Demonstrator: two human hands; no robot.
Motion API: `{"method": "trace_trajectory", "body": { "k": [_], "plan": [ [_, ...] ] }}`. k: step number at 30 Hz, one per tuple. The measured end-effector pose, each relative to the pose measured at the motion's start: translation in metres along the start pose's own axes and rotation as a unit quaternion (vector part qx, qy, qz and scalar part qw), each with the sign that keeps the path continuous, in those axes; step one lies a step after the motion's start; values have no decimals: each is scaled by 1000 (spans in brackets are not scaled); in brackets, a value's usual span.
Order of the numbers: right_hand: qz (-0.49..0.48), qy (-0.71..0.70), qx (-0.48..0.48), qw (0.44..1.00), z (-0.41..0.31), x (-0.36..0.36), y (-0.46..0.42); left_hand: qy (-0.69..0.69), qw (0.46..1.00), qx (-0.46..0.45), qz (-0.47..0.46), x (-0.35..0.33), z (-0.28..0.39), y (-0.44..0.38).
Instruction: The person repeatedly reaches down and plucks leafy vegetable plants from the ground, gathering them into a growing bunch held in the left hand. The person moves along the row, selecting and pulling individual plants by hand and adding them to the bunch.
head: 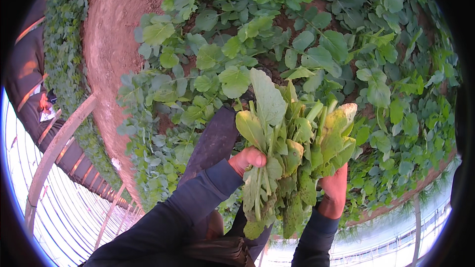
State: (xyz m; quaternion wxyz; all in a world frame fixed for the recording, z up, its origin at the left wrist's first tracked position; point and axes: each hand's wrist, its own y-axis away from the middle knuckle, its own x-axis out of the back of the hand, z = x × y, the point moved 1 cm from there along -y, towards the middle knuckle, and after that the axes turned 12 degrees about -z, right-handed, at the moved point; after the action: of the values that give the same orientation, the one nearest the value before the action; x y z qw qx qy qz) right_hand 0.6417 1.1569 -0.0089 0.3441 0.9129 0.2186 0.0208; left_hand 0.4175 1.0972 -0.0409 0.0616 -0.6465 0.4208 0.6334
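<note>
My left hand (pixel 250 158) is closed on a bunch of leafy greens (pixel 271 100), its thumb lying across the stems. My right hand (pixel 334 187) grips yellowing leaves (pixel 332 137) on the other side, and foliage covers most of its fingers. The two handfuls press together in front of my body, so where one ends and the other starts cannot be told. Several leaves are yellow or spotted, and wilted ones (pixel 293 207) droop below my hands. Cut or broken stalks (pixel 315 110) stick up from the top.
Lobed leafy plants (pixel 259 44) grow densely around my legs (pixel 211 141). A bare soil path (pixel 111 37) runs along the left, with another planted row (pixel 66 44) beyond it. Curved greenhouse poles (pixel 55 148) rise at lower left. Another person (pixel 46 105) appears at the far left.
</note>
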Motion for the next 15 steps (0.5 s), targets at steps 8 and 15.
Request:
{"method": "trace_trajectory", "body": {
  "k": [8, 15],
  "plan": [
    [10, -31, -26, 999, 29, 16, -10, -62, 998, 6, -11, -7, 7, 3],
    [0, -132, -23, 991, 53, 9, -18, -110, 993, -18, -27, -13, 16, 6]
  ]
}}
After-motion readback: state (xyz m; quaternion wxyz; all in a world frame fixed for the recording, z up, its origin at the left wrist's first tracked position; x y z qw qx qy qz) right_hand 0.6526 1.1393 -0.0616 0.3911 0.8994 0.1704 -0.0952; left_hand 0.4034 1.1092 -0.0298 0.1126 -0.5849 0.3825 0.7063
